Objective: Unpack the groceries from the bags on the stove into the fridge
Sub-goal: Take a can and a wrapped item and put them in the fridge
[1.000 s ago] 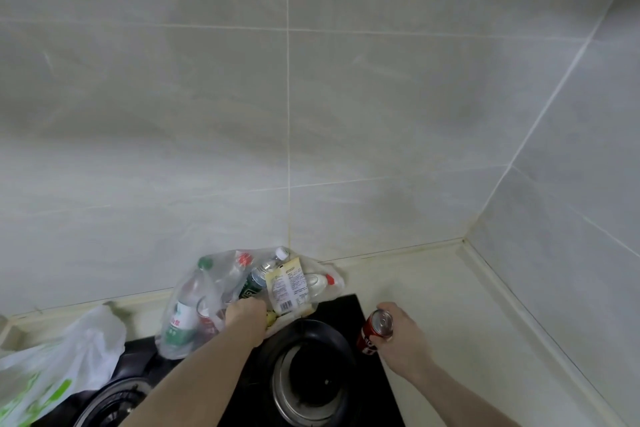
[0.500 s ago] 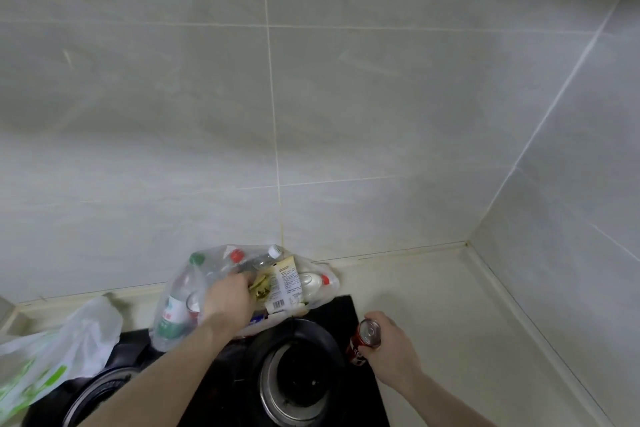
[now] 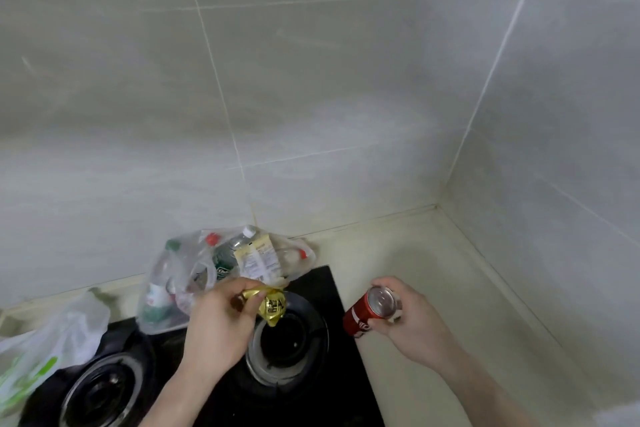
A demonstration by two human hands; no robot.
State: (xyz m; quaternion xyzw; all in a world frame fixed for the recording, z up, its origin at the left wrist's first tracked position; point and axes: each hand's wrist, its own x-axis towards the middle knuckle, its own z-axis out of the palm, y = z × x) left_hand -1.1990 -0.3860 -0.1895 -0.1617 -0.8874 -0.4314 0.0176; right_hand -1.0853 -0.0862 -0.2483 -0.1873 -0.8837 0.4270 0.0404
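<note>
Grey tiled walls [image 3: 311, 87] meet in a corner at the right, above a pale countertop [image 3: 408, 253]. A black gas stove [image 3: 318, 288] is set in the countertop, with one burner ring [image 3: 287, 340] at centre and a second burner [image 3: 100, 392] at lower left. On the stove's far edge, against the wall, lies a clear plastic bag [image 3: 180, 274] holding several bottles with green, red and white caps and a labelled packet; their exact count cannot be told. A white bag with green print [image 3: 45, 357] lies at the left edge, partly over the second burner. The left hand [image 3: 221, 322] is over the stove just in front of the clear bag, fingers and thumb curled round a crumpled gold packet [image 3: 272, 307] with dark printing, which hangs above the centre burner, clear of the bag. The right hand [image 3: 412, 326] is above the stove's right edge, fingers wrapped round a red drink can [image 3: 367, 314], tilted with its silver top toward the camera. The two hands are well apart. No fridge appears in view.
</note>
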